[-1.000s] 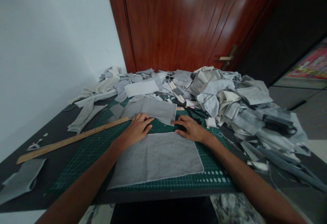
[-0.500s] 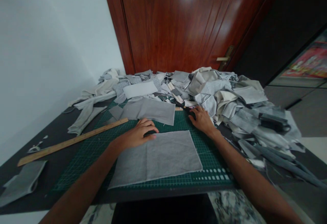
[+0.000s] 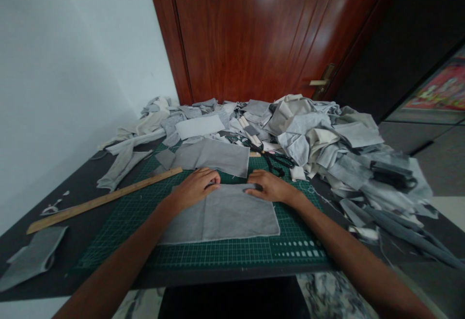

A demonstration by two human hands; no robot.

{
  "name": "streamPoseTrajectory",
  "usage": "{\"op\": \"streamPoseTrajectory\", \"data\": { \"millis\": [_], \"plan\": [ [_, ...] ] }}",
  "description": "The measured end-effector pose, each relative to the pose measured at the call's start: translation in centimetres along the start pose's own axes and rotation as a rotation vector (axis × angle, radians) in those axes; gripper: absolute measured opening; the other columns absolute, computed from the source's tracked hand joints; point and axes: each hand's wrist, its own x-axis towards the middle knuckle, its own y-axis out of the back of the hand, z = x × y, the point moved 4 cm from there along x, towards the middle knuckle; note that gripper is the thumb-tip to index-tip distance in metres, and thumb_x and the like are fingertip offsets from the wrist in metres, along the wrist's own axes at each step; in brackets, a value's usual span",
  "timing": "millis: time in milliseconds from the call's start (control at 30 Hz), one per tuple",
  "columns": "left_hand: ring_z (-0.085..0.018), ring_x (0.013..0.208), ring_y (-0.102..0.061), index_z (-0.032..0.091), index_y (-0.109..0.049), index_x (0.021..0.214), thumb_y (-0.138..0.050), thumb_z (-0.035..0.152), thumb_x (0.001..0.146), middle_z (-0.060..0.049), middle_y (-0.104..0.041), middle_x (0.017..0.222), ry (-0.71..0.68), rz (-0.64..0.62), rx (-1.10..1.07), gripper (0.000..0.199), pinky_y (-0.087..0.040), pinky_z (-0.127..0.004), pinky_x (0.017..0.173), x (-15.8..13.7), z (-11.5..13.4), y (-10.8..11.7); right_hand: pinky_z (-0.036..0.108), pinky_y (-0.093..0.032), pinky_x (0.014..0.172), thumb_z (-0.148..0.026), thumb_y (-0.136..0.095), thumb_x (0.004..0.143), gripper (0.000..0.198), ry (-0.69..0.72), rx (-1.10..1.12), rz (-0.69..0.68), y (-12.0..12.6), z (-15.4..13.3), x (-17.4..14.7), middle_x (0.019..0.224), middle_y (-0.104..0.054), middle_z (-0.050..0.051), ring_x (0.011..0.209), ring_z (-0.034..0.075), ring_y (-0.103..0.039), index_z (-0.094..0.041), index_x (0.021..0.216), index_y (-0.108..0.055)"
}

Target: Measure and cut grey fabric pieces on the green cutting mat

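A grey rectangular piece of fabric [image 3: 225,217] lies on the green cutting mat [image 3: 232,258], with one fold line running across it. My left hand [image 3: 196,187] has its fingers curled on the fabric's far edge, left of the middle. Farther right along that same edge, my right hand [image 3: 271,186] pinches the fabric between thumb and fingers. Black-handled scissors [image 3: 278,163] rest just beyond my right hand, their blades partly hidden among scraps. Another grey fabric piece [image 3: 221,156] lies flat beyond both hands.
A wooden ruler [image 3: 109,198] lies slanted across the mat's left side. Heaps of grey and cream fabric scraps [image 3: 298,125] line the back and right of the table. A folded grey cloth [image 3: 34,256] sits at the left, and a wooden door [image 3: 247,33] stands behind.
My right hand has left the scissors and moved left onto the fabric's far edge, gripping it. The fabric's near edge has shifted away from me. My left hand stays on the far edge.
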Motion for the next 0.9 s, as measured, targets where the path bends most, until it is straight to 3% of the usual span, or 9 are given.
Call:
{"op": "streamPoseTrajectory", "data": {
  "millis": [133,300,433,567,700,800,900],
  "plan": [
    [-0.024,0.102,-0.058,0.021,-0.061,0.098,-0.050,0.025,0.098,-0.006,-0.064,0.101,0.026,0.170,0.085,0.011,-0.044,-0.039,0.092,-0.1,-1.3,1.6,0.032,-0.045,0.081,-0.041,-0.052,0.101,0.029,-0.052,-0.007,-0.003,0.3,1.2,-0.5,0.086,-0.068,0.007,0.084,0.020,-0.063,-0.018,0.090,-0.066],
    [-0.027,0.109,-0.056,0.018,-0.061,0.108,-0.043,0.026,0.099,-0.009,-0.062,0.109,0.098,0.374,0.155,0.023,-0.044,-0.044,0.100,-0.9,-3.7,3.7,0.033,-0.046,0.085,-0.015,-0.043,0.094,0.021,-0.179,-0.003,0.227,2.6,3.9,-1.8,0.090,-0.069,0.006,0.088,0.021,-0.062,-0.020,0.094,-0.064],
    [-0.025,0.110,-0.058,0.017,-0.062,0.111,-0.040,0.030,0.100,-0.009,-0.064,0.111,0.041,0.227,0.036,0.027,-0.046,-0.041,0.100,-0.9,-3.9,2.8,0.033,-0.044,0.079,-0.004,-0.043,0.077,0.023,-0.231,-0.042,0.450,3.6,5.1,-2.6,0.075,-0.060,0.004,0.079,0.021,-0.057,-0.021,0.077,-0.058],
    [-0.024,0.114,-0.059,0.020,-0.062,0.116,-0.041,0.032,0.102,-0.008,-0.065,0.118,-0.014,0.079,-0.010,0.028,-0.045,-0.039,0.102,-0.7,-2.6,0.8,0.033,-0.044,0.081,-0.010,-0.043,0.085,0.019,-0.295,-0.032,0.567,3.8,5.7,-2.9,0.084,-0.063,0.006,0.084,0.022,-0.058,-0.021,0.086,-0.060],
    [-0.022,0.108,-0.061,0.020,-0.061,0.120,-0.040,0.031,0.102,-0.008,-0.066,0.115,0.024,0.027,-0.012,0.029,-0.047,-0.037,0.095,-0.7,-1.8,0.2,0.032,-0.044,0.077,-0.031,-0.037,0.100,0.026,-0.437,0.007,0.593,4.0,6.8,-3.4,0.088,-0.065,0.007,0.078,0.021,-0.060,-0.020,0.094,-0.060],
    [-0.021,0.095,-0.064,0.020,-0.060,0.122,-0.044,0.032,0.100,-0.005,-0.066,0.101,0.059,-0.021,-0.015,0.030,-0.049,-0.034,0.087,-0.8,-1.7,0.3,0.031,-0.042,0.070,-0.052,-0.030,0.102,0.046,-0.560,0.006,0.600,4.0,7.9,-4.0,0.071,-0.060,0.004,0.066,0.019,-0.055,-0.022,0.076,-0.054],
    [-0.022,0.101,-0.064,0.019,-0.061,0.123,-0.045,0.030,0.099,-0.007,-0.067,0.105,0.059,-0.016,0.003,0.030,-0.049,-0.035,0.090,-0.8,-1.7,0.4,0.031,-0.036,0.059,-0.067,-0.021,0.100,0.061,-0.638,0.005,0.611,3.8,8.7,-4.5,0.054,-0.045,0.001,0.054,0.017,-0.045,-0.025,0.059,-0.040]
  ]
}}
